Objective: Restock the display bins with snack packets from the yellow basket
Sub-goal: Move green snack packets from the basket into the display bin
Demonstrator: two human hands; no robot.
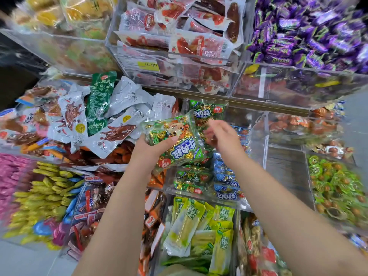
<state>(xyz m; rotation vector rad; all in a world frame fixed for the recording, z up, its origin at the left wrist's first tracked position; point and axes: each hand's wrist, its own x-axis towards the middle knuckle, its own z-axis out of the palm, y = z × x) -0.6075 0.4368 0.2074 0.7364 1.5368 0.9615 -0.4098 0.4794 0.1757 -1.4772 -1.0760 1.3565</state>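
A green packet (175,144) is in the left hand (151,150): the thumb lies across its front and the other fingers curl behind it. It is held above a clear bin (207,201). Just beyond the fingers (214,126) of the right hand (223,136), a second green packet (207,112) stands upright. These fingers are blurred and half curled; I cannot tell if they hold anything. Below them blue packets (227,184) lie in the bin. Left of the left fingers lie white pouches (127,100).

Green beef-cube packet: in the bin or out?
Out: left hand grips the green packet above the bin.
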